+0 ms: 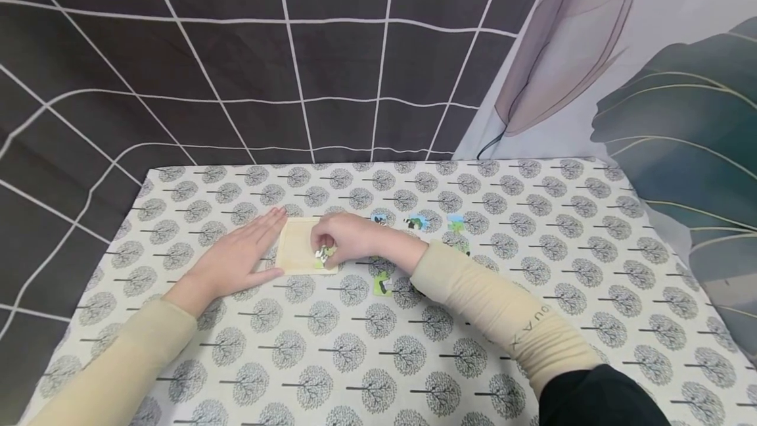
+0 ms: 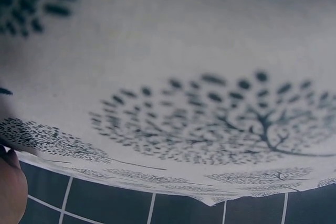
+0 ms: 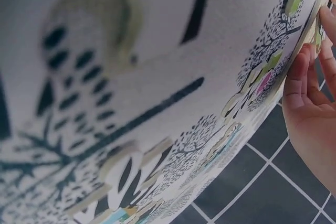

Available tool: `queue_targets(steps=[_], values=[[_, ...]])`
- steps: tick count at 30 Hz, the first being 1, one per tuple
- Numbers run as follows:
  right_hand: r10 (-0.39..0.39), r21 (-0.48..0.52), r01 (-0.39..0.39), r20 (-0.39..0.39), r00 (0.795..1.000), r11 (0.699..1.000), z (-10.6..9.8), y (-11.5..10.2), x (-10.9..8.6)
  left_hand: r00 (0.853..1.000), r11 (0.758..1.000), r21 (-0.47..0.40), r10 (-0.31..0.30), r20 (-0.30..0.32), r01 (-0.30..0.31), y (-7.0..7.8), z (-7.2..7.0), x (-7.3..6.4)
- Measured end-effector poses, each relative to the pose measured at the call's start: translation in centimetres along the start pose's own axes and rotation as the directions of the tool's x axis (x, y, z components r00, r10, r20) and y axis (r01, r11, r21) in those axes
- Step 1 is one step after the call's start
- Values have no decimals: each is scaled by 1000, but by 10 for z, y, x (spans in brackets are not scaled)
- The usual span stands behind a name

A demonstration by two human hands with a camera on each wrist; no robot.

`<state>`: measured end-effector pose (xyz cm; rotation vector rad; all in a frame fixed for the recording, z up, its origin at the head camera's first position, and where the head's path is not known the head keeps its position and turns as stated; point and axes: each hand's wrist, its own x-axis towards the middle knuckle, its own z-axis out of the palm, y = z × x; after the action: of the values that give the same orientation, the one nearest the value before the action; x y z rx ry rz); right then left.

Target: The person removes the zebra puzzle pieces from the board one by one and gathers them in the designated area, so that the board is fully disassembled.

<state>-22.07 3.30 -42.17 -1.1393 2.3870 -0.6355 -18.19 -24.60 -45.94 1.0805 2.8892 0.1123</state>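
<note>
A pale wooden puzzle tray lies on the patterned cloth. My left hand rests with straight fingers along the tray's left side, thumb at its near left corner. Over the right part of the tray, my right hand pinches a green, white and black jigsaw piece between thumb and fingers. The right wrist view has this hand bent at the tray's edge, the piece mostly hidden by fingers. Only a sliver of the left hand enters the left wrist view.
Right of the tray lie loose jigsaw pieces: a green one nearest, a blue, green and black one and a blue-green one farther back. My right forearm covers part of that area. A dark gridded curtain hangs behind the table.
</note>
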Motion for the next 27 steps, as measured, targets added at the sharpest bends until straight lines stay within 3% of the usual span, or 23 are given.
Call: queue_targets(steps=[7, 14, 20, 27], values=[[-32, 56, 32, -3, 999, 998, -4, -2, -4, 1000, 1000, 12, 6, 0, -6, 1, 0, -1], [-29, 142, 36, -54, 998, 989, -22, -2, -22, 1000, 1000, 16, 13, -5, -13, 1, 0, 0], [8, 203, 13, -101, 995, 979, -39, 5, -52, 1000, 1000, 23, 20, -9, -19, 2, 0, -1], [57, 221, -17, -178, 982, 975, -50, 29, -101, 1000, 1000, 11, 21, -7, -21, 2, -2, -1]])
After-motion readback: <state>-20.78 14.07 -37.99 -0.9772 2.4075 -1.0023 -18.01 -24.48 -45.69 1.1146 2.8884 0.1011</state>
